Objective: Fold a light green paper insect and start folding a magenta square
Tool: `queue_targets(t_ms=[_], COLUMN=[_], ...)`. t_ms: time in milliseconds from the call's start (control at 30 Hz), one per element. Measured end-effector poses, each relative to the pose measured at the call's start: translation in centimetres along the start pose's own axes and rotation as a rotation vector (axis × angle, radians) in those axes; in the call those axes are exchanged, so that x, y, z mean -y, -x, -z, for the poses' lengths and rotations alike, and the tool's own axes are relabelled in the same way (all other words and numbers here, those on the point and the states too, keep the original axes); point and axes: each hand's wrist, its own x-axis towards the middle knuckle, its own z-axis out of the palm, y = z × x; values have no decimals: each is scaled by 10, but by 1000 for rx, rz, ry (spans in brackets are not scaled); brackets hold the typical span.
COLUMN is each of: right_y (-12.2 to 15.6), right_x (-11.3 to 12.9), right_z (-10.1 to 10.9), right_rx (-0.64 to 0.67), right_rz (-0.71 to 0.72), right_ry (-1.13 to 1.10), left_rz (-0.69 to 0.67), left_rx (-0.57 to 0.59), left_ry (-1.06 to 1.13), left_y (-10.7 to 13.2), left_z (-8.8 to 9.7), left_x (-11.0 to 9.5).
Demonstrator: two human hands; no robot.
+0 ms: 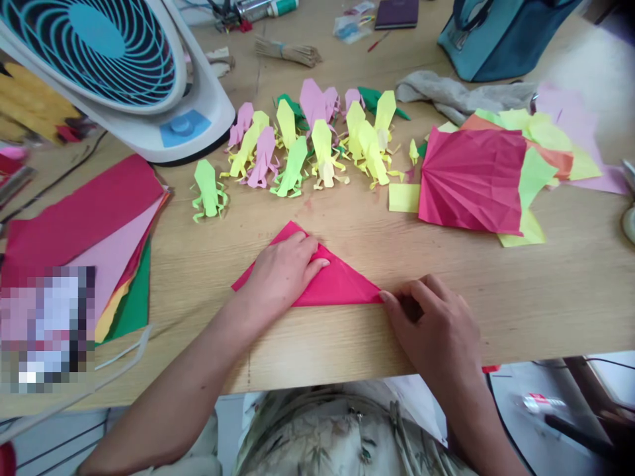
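A pink paper folded into a triangle (342, 284) lies on the wooden table (496, 291) near its front edge. My left hand (282, 271) rests flat on the triangle's left half, fingers stretched out and together. My right hand (436, 324) is curled, its fingertips pressing the triangle's right corner against the table. Behind the triangle stands a cluster of several folded paper insects (307, 145) in pink, yellow and green.
A stack of coloured paper sheets (89, 231) lies at the left, a creased pink sheet (471, 178) on more loose sheets at the right. A white and blue fan (129, 73) stands at the back left. A grey cloth (456, 96) and a teal bag (501, 33) sit behind.
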Motion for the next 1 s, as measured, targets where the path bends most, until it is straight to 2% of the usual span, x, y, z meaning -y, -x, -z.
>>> queue_targets(t_ms=[300, 433, 533, 667, 767, 867, 1000], right_y=[0, 0, -1, -1, 0, 0, -1], right_x=[0, 1, 0, 0, -1, 0, 1], right_z=[-2, -1, -2, -3, -3, -3, -3], right_rx=[-34, -39, -46, -49, -41, -33, -40], right_rz=[24, 29, 37, 39, 30, 22, 29], right_ry=[17, 17, 22, 25, 23, 15, -6], left_rz=[62, 94, -71, -280, -331, -393, -424], left_rx=[-36, -179, -273, -289, -290, -308, -225], left_ry=[36, 41, 76, 149, 84, -75, -202], left_y=[-1, 0, 0, 3, 11, 22, 34], left_z=[-5, -8, -12, -19, -21, -18, -13], left_x=[-1, -1, -2, -2, -3, -8, -16])
